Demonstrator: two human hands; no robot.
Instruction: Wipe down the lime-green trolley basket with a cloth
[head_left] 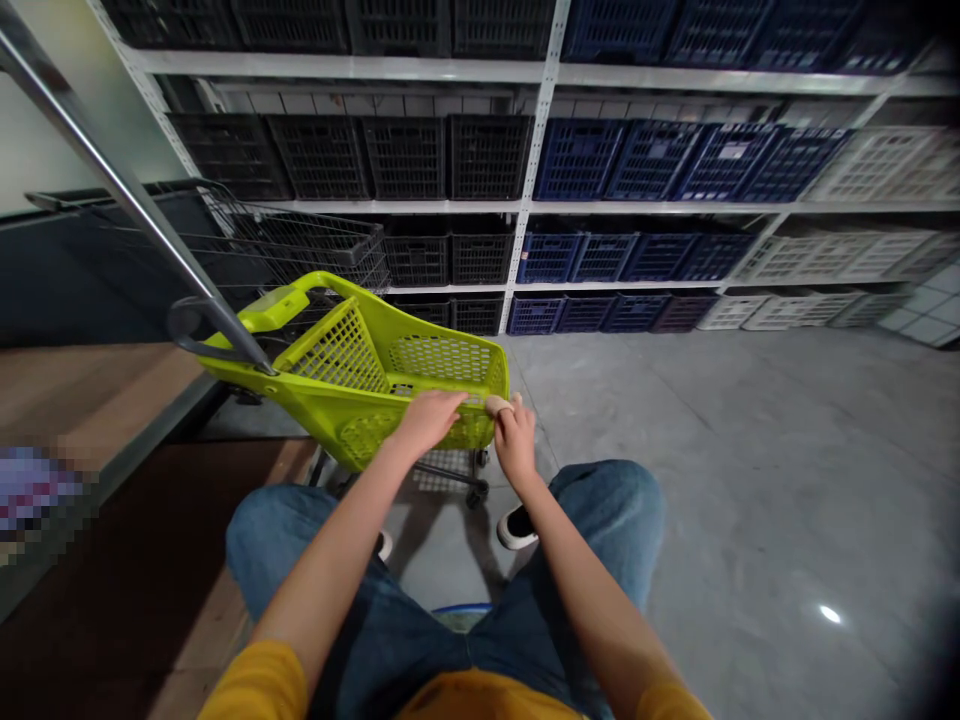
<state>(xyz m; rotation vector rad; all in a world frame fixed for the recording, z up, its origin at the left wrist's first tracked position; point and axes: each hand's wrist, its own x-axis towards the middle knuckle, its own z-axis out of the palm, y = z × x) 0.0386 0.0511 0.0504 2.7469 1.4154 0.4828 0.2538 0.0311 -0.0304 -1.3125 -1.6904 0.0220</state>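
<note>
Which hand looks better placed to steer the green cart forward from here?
Probably the left hand: it lies flat over the rim of the green cart, near its middle. The right hand only pinches the rim's corner.

Single head-worn view, looking forward and down, near basket (390,370), shelving beyond
</note>
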